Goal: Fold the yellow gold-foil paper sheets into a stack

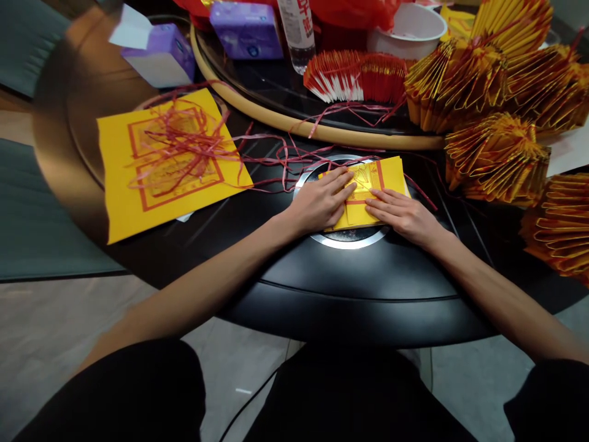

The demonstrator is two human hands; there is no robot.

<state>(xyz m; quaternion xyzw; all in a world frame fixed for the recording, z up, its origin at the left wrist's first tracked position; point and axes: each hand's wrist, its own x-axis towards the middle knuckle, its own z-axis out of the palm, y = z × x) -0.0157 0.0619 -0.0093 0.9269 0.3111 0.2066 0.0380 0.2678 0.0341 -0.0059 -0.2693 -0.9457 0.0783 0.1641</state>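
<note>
A folded stack of yellow joss paper (391, 175) with red and gold print lies on the round metal-rimmed inset (352, 244) of the black table. My left hand (322, 199) rests flat on the stack's left side, fingers stretched out. On its right part lies my right hand (405, 215), fingers extended and pressing the paper. Pink-red plastic strings (280, 156) run behind the stack. They trail from a tangle on a large yellow printed sheet (119, 209) to the left.
Fanned gold-and-red folded papers (497, 156) crowd the right side. A wooden-edged turntable (267, 116) carries a red-white paper bundle (354, 77), a bottle (297, 31), a purple tissue pack (246, 31) and a white bowl (407, 37). Another tissue pack (161, 55) stands left.
</note>
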